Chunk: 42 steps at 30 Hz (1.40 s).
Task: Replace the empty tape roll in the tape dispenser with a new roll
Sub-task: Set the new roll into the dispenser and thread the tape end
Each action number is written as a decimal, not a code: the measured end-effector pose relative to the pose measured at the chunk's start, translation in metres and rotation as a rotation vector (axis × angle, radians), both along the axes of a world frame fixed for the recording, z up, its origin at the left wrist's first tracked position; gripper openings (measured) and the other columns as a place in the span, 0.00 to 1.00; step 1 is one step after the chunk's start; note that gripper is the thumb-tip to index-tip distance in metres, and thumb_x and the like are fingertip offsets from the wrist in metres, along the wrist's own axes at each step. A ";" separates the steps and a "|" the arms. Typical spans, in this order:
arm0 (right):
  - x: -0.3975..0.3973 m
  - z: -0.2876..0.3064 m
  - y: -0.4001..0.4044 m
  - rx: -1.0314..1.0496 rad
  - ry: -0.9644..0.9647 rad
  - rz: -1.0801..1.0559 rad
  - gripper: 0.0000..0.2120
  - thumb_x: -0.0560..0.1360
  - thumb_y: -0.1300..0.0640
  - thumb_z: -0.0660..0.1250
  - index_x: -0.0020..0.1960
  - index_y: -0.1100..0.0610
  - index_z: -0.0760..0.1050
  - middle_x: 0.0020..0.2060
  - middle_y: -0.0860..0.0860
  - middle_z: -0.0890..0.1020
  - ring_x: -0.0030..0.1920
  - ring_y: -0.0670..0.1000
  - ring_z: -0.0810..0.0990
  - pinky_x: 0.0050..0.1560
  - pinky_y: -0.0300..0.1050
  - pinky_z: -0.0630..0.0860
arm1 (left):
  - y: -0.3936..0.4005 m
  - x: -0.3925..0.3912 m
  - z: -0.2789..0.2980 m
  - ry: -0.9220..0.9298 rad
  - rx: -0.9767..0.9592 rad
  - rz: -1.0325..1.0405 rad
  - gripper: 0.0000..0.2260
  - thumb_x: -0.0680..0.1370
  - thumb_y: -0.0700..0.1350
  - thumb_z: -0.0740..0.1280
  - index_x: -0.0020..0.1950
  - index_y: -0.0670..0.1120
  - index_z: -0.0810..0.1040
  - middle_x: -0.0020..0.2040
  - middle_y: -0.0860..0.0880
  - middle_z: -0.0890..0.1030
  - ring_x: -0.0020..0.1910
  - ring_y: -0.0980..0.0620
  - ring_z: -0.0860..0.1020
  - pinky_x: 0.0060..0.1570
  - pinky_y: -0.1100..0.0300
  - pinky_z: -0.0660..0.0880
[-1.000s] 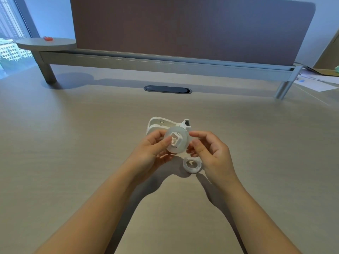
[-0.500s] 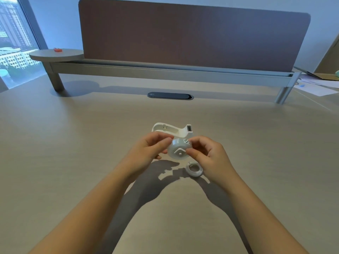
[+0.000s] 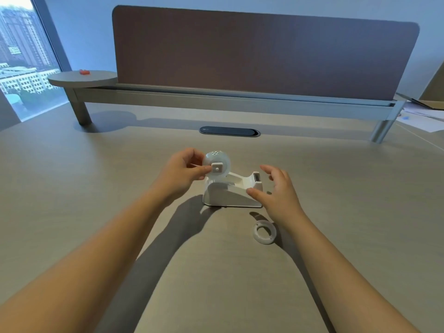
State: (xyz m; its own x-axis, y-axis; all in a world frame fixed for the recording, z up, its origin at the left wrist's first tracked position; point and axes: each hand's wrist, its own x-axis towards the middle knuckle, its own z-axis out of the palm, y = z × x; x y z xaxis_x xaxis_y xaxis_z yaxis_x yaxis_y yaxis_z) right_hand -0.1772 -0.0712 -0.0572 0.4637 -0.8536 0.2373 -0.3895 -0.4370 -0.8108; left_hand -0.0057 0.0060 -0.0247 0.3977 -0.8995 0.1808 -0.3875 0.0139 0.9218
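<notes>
A white tape dispenser (image 3: 228, 194) stands upright on the desk, its cutter end pointing right. My left hand (image 3: 183, 170) pinches a round tape roll on a white hub (image 3: 217, 164) and holds it just above the dispenser's left, open end. My right hand (image 3: 276, 191) hovers at the cutter end with fingers spread, thumb near the dispenser's front side; whether it touches is unclear. A small empty white ring core (image 3: 264, 231) lies flat on the desk in front of the dispenser, beside my right wrist.
A dark cable slot (image 3: 229, 131) sits in the desk behind the dispenser. A raised shelf rail (image 3: 216, 100) with a brown divider panel runs across the back. Papers (image 3: 422, 118) lie at far right. A small red object (image 3: 84, 72) rests on the round shelf end at left.
My right hand let go of the roll and moved right to the dispenser's cutter end. The left hand alone now holds the roll, turned so its square hub faces me, over the dispenser.
</notes>
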 end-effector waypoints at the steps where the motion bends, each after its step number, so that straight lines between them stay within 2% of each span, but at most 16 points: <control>1: 0.002 -0.003 -0.003 0.031 0.026 0.011 0.26 0.71 0.58 0.68 0.66 0.55 0.62 0.65 0.54 0.67 0.64 0.53 0.65 0.64 0.49 0.66 | -0.004 0.003 0.000 -0.017 0.023 -0.002 0.07 0.72 0.38 0.64 0.38 0.49 0.71 0.38 0.50 0.75 0.38 0.53 0.74 0.40 0.63 0.73; 3: 0.007 -0.009 -0.007 0.072 0.055 0.041 0.28 0.70 0.58 0.69 0.66 0.54 0.61 0.65 0.55 0.67 0.63 0.53 0.66 0.64 0.51 0.68 | -0.011 0.007 -0.003 -0.051 0.058 -0.016 0.07 0.72 0.38 0.64 0.37 0.50 0.70 0.39 0.50 0.75 0.40 0.52 0.75 0.42 0.63 0.74; 6: 0.014 -0.011 -0.011 0.109 0.042 0.059 0.31 0.69 0.59 0.70 0.67 0.53 0.60 0.65 0.54 0.68 0.60 0.52 0.68 0.60 0.48 0.70 | -0.018 0.008 -0.007 -0.105 0.095 -0.020 0.07 0.72 0.39 0.64 0.38 0.50 0.71 0.39 0.51 0.75 0.43 0.48 0.75 0.49 0.55 0.74; 8: 0.015 -0.011 -0.012 0.115 0.040 0.066 0.31 0.69 0.59 0.70 0.67 0.53 0.59 0.66 0.54 0.67 0.61 0.53 0.68 0.60 0.47 0.70 | -0.020 0.008 -0.011 -0.159 0.113 -0.010 0.05 0.72 0.39 0.65 0.39 0.49 0.72 0.38 0.52 0.75 0.43 0.49 0.75 0.50 0.53 0.73; 12: 0.014 -0.010 -0.012 0.110 0.027 0.084 0.30 0.69 0.60 0.70 0.67 0.53 0.60 0.66 0.55 0.68 0.56 0.49 0.66 0.57 0.45 0.69 | -0.022 0.006 -0.013 -0.239 0.120 -0.017 0.02 0.72 0.41 0.65 0.43 0.45 0.74 0.38 0.51 0.75 0.42 0.51 0.74 0.48 0.55 0.73; 17: 0.014 -0.009 -0.012 0.110 0.018 0.083 0.30 0.69 0.60 0.70 0.67 0.53 0.61 0.65 0.55 0.68 0.55 0.48 0.66 0.54 0.42 0.68 | -0.023 0.006 -0.010 -0.383 0.169 -0.056 0.09 0.71 0.41 0.66 0.51 0.42 0.78 0.45 0.48 0.78 0.47 0.49 0.76 0.53 0.54 0.74; 21: 0.015 -0.008 -0.012 0.114 0.018 0.075 0.30 0.69 0.60 0.70 0.67 0.54 0.61 0.65 0.55 0.68 0.57 0.50 0.67 0.54 0.42 0.68 | -0.026 0.007 -0.010 -0.409 0.210 -0.055 0.10 0.72 0.42 0.66 0.51 0.42 0.77 0.45 0.48 0.77 0.46 0.49 0.75 0.51 0.56 0.73; 24: 0.014 -0.007 -0.012 0.124 0.029 0.073 0.30 0.69 0.60 0.70 0.67 0.54 0.61 0.66 0.55 0.68 0.61 0.54 0.68 0.56 0.44 0.69 | -0.026 0.009 -0.009 -0.418 0.293 -0.064 0.06 0.72 0.44 0.65 0.47 0.44 0.74 0.45 0.47 0.75 0.46 0.49 0.73 0.48 0.56 0.72; 27: 0.014 -0.007 -0.012 0.136 0.035 0.078 0.29 0.69 0.60 0.69 0.67 0.54 0.61 0.66 0.55 0.68 0.62 0.54 0.68 0.57 0.46 0.70 | -0.025 0.013 -0.008 -0.371 0.382 -0.089 0.05 0.73 0.45 0.65 0.40 0.50 0.68 0.45 0.47 0.74 0.44 0.50 0.72 0.44 0.60 0.71; 29: 0.014 -0.007 -0.012 0.134 0.036 0.080 0.29 0.69 0.60 0.70 0.66 0.54 0.61 0.65 0.55 0.68 0.61 0.54 0.68 0.55 0.44 0.70 | -0.025 0.013 -0.007 -0.276 0.369 -0.098 0.06 0.73 0.46 0.64 0.39 0.51 0.67 0.45 0.48 0.73 0.44 0.51 0.71 0.44 0.61 0.70; 31: 0.014 -0.007 -0.013 0.132 0.035 0.081 0.29 0.69 0.60 0.70 0.66 0.54 0.61 0.65 0.55 0.68 0.61 0.54 0.68 0.54 0.43 0.69 | -0.028 0.010 -0.005 -0.166 0.317 -0.072 0.06 0.73 0.50 0.62 0.44 0.48 0.69 0.45 0.49 0.72 0.47 0.51 0.70 0.45 0.59 0.70; 34: 0.014 -0.007 -0.013 0.134 0.033 0.089 0.29 0.69 0.60 0.70 0.66 0.54 0.61 0.65 0.55 0.68 0.57 0.51 0.68 0.54 0.43 0.69 | -0.035 0.003 -0.005 -0.084 0.272 -0.062 0.15 0.74 0.51 0.60 0.56 0.45 0.71 0.52 0.49 0.72 0.53 0.50 0.70 0.52 0.57 0.68; 36: 0.014 -0.008 -0.013 0.133 0.029 0.092 0.29 0.69 0.60 0.70 0.66 0.53 0.61 0.65 0.55 0.68 0.56 0.50 0.67 0.53 0.42 0.68 | -0.036 0.001 -0.008 -0.034 0.268 -0.092 0.10 0.74 0.49 0.61 0.51 0.46 0.75 0.49 0.49 0.75 0.51 0.50 0.72 0.51 0.58 0.70; 38: 0.015 -0.008 -0.013 0.132 0.029 0.093 0.29 0.69 0.59 0.69 0.66 0.53 0.61 0.65 0.55 0.68 0.56 0.50 0.67 0.52 0.41 0.68 | -0.037 0.000 -0.012 0.005 0.259 -0.093 0.05 0.73 0.47 0.63 0.43 0.48 0.76 0.42 0.50 0.77 0.45 0.51 0.73 0.46 0.59 0.71; 40: 0.014 -0.008 -0.013 0.131 0.026 0.092 0.29 0.70 0.59 0.69 0.66 0.53 0.61 0.65 0.55 0.68 0.56 0.50 0.67 0.52 0.41 0.68 | -0.037 0.001 -0.014 0.034 0.243 -0.085 0.05 0.73 0.46 0.63 0.38 0.49 0.76 0.39 0.51 0.76 0.41 0.54 0.73 0.43 0.61 0.71; 42: 0.014 -0.008 -0.012 0.134 0.027 0.092 0.29 0.70 0.59 0.69 0.66 0.53 0.60 0.65 0.55 0.68 0.55 0.50 0.67 0.53 0.41 0.68 | -0.036 0.002 -0.014 0.058 0.243 -0.085 0.06 0.73 0.46 0.63 0.37 0.49 0.76 0.39 0.50 0.76 0.41 0.53 0.72 0.45 0.60 0.71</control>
State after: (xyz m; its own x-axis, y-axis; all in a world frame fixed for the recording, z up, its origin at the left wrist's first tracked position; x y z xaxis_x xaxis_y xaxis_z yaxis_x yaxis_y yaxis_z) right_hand -0.1632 -0.0834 -0.0655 0.5460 -0.8305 0.1105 -0.3754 -0.3605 -0.8539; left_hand -0.0034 -0.0295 -0.0389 0.3226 -0.9443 -0.0656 -0.3410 -0.1806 0.9226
